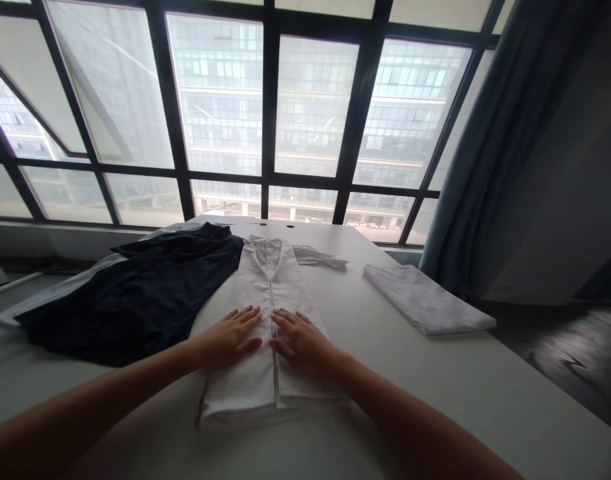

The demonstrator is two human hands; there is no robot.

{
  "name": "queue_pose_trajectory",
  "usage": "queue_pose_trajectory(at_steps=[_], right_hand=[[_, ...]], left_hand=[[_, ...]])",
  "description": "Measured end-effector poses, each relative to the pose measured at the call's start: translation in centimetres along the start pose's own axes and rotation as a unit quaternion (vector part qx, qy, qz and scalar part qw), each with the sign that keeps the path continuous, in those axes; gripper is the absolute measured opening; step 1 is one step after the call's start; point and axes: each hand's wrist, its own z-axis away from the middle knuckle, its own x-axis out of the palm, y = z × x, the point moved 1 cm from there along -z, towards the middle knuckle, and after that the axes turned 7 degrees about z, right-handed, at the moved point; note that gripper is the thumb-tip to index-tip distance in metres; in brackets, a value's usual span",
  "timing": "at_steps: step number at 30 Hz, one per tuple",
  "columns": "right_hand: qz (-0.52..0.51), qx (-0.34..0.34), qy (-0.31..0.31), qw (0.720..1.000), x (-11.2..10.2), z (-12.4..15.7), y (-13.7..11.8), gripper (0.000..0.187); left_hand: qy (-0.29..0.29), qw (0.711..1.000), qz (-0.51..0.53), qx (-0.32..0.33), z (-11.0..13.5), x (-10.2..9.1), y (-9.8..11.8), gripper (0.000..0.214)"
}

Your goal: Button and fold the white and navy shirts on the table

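A white shirt (250, 383) lies lengthwise on the white table in front of me, its collar at the far end and its hem toward me. Its sides are folded in to make a long narrow shape, and one sleeve (318, 256) sticks out to the right near the collar. My left hand (230, 338) rests flat on the left half of the shirt, fingers stretched out. On the right half, my right hand (301, 340) is also laid flat with its fingers extended. Both hands press on the cloth beside the front opening and grip nothing.
Left of the shirt, a dark navy garment (140, 300) is spread over other white cloth (60, 293). A folded white garment (428, 300) lies near the right edge of the table (435, 393). Windows (215, 100) stand behind, with a blue-grey curtain (485, 147) at the right.
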Motion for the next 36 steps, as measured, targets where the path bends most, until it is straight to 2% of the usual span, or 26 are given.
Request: queue_pose_trajectory(at_steps=[3, 6, 9, 11, 16, 19, 22, 25, 32, 36], right_hand=[[0.04, 0.014, 0.015, 0.999, -0.8, 0.0, 1.3, 0.059], [0.06, 0.042, 0.017, 0.997, -1.4, 0.0, 3.0, 0.059], [0.075, 0.07, 0.002, 0.995, -1.5, 0.0, 4.3, 0.06], [0.077, 0.084, -0.034, 0.993, -1.3, 0.1, 4.6, 0.062], [0.092, 0.102, -0.106, 0.985, -0.9, 0.5, 3.2, 0.071], [0.119, 0.103, -0.103, 0.982, -0.9, 0.6, 2.2, 0.071], [0.133, 0.089, -0.055, 0.986, -0.8, 0.5, 1.8, 0.064], [0.119, 0.077, -0.018, 0.99, -0.6, 0.3, 1.8, 0.057], [0.1, 0.084, -0.028, 0.991, -0.1, 0.3, 2.1, 0.055], [0.098, 0.076, -0.025, 0.992, 0.0, 0.2, 2.3, 0.056]], left_hand=[[-0.024, 0.999, 0.013, 0.025, 1.1, -0.4, 2.3, 0.073], [-0.049, 0.998, 0.018, 0.023, 1.5, -0.8, 3.5, 0.076], [-0.081, 0.996, 0.017, 0.024, 1.7, -1.2, 3.9, 0.08], [-0.106, 0.994, 0.014, 0.031, 1.8, -1.6, 3.8, 0.082], [-0.15, 0.987, 0.021, 0.053, 2.5, -3.0, 2.9, 0.086], [-0.129, 0.989, 0.035, 0.062, 3.2, -3.4, 2.4, 0.083], [-0.083, 0.994, 0.035, 0.069, 3.6, -2.9, 2.8, 0.079], [-0.065, 0.993, 0.026, 0.099, 4.0, -2.0, 4.2, 0.082], [-0.028, 0.98, 0.069, 0.184, 5.7, -1.1, 8.3, 0.072], [-0.033, 0.964, 0.13, 0.229, 5.8, -1.5, 8.9, 0.066]])
